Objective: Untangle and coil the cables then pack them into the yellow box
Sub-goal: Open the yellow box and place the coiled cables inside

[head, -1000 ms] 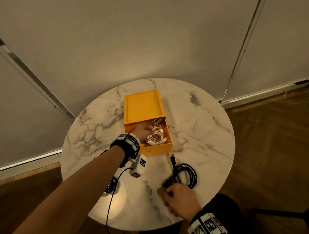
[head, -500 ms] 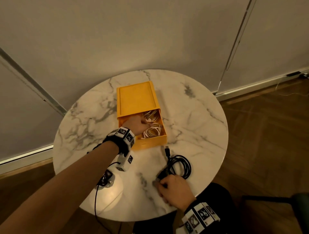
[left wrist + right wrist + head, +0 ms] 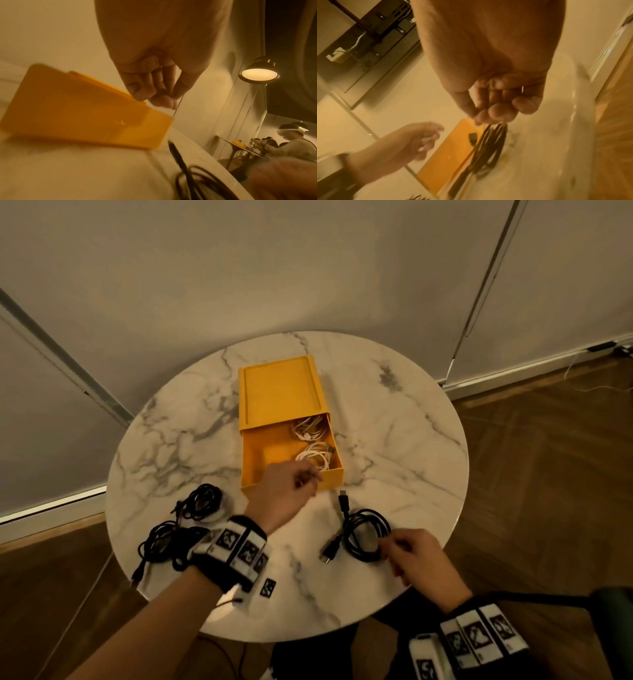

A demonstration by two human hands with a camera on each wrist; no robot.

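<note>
Black coiled cable (image 3: 364, 534) is pinched by the right hand (image 3: 419, 563); left hand (image 3: 284, 491) loosely curled, empty.

A round white marble tabletop (image 3: 394, 440) with grey veining carries everything. Toward its far middle sits the yellow box (image 3: 281, 392), its drawer pulled out toward the near side. Near the right front edge lies a coiled black cable (image 3: 364, 534), one plug end pointing at the box. On the left side rest two more black cable bundles, one smaller (image 3: 202, 501) and a looser tangle (image 3: 164, 542) at the rim.
</note>
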